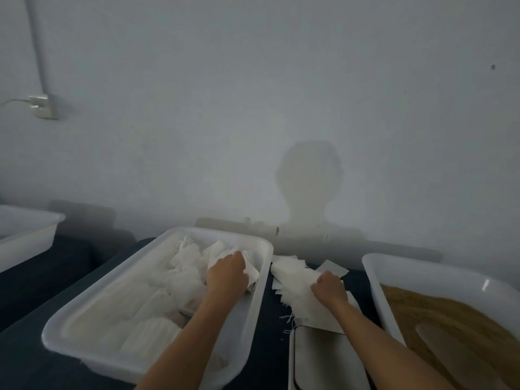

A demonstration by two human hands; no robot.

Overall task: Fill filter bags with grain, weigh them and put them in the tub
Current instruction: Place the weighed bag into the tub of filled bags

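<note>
Left hand (228, 273) inside the white tub (254, 313), fingers curled on a filter bag (251, 270) at its far right corner, among filled bags. Right hand (329, 285) just right of the tub, pinching the near end of a heap of empty bags (292, 280) on the dark table, beyond the scale (326, 358). Heap's long axis running far-left to near-right, straight toward that hand. Grain tray (374, 280) with scoop (450, 353) further right, nearer the right hand, so probably the next reach after freeing one bag.
</note>
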